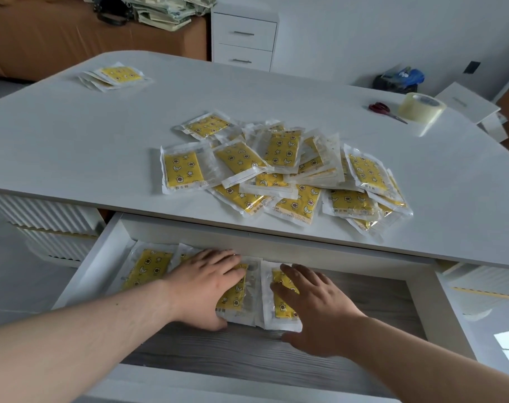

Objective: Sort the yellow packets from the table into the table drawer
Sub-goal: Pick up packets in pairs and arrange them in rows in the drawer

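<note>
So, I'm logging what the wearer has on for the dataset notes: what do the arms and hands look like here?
Both forearms are bare, with no sleeves in view. The left hand and right hand are bare too: no gloves, rings, watch or wristband visible. No markings show.

A: What sort of place is this?

B: An office or small packing workroom. A broad white table (87,120) fills the centre of the frame, with an open drawer (82,274) below its near edge.

A: Which items support that?

B: At upper centre stands a white drawer cabinet (243,39) with metal handles. At upper left, stacked papers (166,10) rest on a brown surface (58,39). At right, red-handled scissors (382,109) lie just beside a roll of clear packing tape (422,107); a flat white box (465,101) sits at the right edge. Identical yellow packets (279,170) lie heaped mid-table.
</note>
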### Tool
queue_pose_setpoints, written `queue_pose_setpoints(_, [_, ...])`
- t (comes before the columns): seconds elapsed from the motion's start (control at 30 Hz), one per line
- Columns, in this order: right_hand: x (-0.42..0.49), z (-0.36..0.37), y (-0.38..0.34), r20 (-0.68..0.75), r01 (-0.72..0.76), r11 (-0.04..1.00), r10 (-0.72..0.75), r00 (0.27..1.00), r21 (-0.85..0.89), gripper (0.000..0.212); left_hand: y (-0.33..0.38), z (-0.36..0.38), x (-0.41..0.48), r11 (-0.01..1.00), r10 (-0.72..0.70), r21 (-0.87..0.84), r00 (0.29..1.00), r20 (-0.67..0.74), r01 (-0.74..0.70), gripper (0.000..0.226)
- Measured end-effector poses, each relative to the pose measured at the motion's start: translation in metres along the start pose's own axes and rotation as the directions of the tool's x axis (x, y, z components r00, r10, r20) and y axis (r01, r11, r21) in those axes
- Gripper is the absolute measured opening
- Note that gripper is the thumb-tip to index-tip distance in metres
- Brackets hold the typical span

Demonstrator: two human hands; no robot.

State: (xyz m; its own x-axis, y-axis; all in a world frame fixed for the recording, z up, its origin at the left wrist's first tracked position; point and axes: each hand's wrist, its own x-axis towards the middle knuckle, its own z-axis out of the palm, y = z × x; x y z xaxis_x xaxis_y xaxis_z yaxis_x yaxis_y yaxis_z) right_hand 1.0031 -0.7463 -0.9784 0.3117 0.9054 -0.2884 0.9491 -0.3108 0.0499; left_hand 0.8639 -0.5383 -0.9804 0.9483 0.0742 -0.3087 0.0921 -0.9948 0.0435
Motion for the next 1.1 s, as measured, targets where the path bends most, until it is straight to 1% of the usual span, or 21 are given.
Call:
queue_pose_setpoints(0.07, [0.005,0.002,-0.003,0.049,-0.005,1.0,0.006,0.999,-0.022,0.085,0.003,0.001,0.001,1.0,0.019,0.012,1.0,-0.015,-0.019,0.103])
queue_pose_setpoints(0.13, [0.01,0.001,-0.005,-0.001,0.008,1.0,-0.008,1.0,-0.026,0.083,0.005,0.002,0.001,0.999,0.031,0.028,0.999,-0.037,-0.03,0.103])
queue_pose_setpoints(0.23, [0.012,0.005,-0.008,-0.026,0.022,1.0,-0.023,0.999,-0.019,0.08,0.005,0.004,0.002,0.999,0.032,0.024,0.999,-0.041,-0.031,0.102])
queue_pose_setpoints(0.3, [0.01,0.005,-0.009,0.002,-0.001,1.0,0.001,1.0,-0.01,0.079,0.003,0.004,0.002,0.999,0.031,0.015,0.999,-0.021,-0.03,0.102])
queue_pose_setpoints(0.4, [0.009,0.002,-0.006,0.042,-0.016,0.999,0.015,0.999,0.038,0.086,-0.003,0.005,0.002,1.0,0.014,-0.014,1.0,-0.003,-0.014,0.1])
queue_pose_setpoints(0.5, [0.01,0.007,-0.004,-0.003,-0.03,0.998,0.03,1.0,0.059,0.083,-0.008,0.009,0.004,0.999,0.007,-0.031,1.0,-0.018,-0.008,0.093])
queue_pose_setpoints(0.57, [0.012,0.011,-0.004,0.026,-0.06,0.996,0.058,0.998,0.062,0.08,-0.008,0.01,0.005,0.999,0.003,-0.037,1.0,-0.011,-0.003,0.09])
queue_pose_setpoints(0.63, [0.014,0.013,-0.005,-0.011,-0.055,0.996,0.056,0.998,0.073,0.08,-0.009,0.011,0.006,0.999,-0.001,-0.04,1.0,-0.013,0.001,0.088])
queue_pose_setpoints(0.67, [0.014,0.013,-0.005,-0.031,-0.055,0.996,0.057,0.998,0.077,0.08,-0.009,0.012,0.006,0.999,-0.003,-0.04,1.0,-0.016,0.003,0.088])
queue_pose_setpoints(0.83, [0.011,0.004,-0.006,-0.015,-0.109,0.99,0.111,0.994,0.084,0.092,-0.008,0.01,0.004,0.999,-0.031,-0.037,1.0,0.001,0.031,0.09])
queue_pose_setpoints(0.9, [0.007,0.003,-0.004,-0.033,-0.147,0.981,0.152,0.988,0.129,0.091,-0.008,0.006,0.003,0.997,-0.063,-0.035,0.998,-0.012,0.063,0.092])
queue_pose_setpoints(0.97, [0.005,0.007,0.0,-0.004,-0.224,0.945,0.231,0.973,0.239,0.077,-0.008,0.002,0.002,0.992,-0.123,-0.025,0.992,-0.038,0.122,0.097])
queue_pose_setpoints(1.0, [0.005,0.008,0.002,0.024,-0.278,0.898,0.288,0.957,0.34,0.068,-0.008,0.001,0.001,0.987,-0.158,-0.022,0.987,-0.042,0.157,0.102])
queue_pose_setpoints(1.07, [0.007,0.006,0.004,0.065,-0.375,0.749,0.409,0.91,0.547,0.053,-0.008,0.001,0.0,0.977,-0.211,-0.023,0.977,-0.016,0.211,0.113])
queue_pose_setpoints(1.1, [0.008,0.005,0.005,0.072,-0.397,0.681,0.453,0.889,0.615,0.048,-0.008,0.001,0.0,0.976,-0.218,-0.016,0.976,0.001,0.218,0.118])
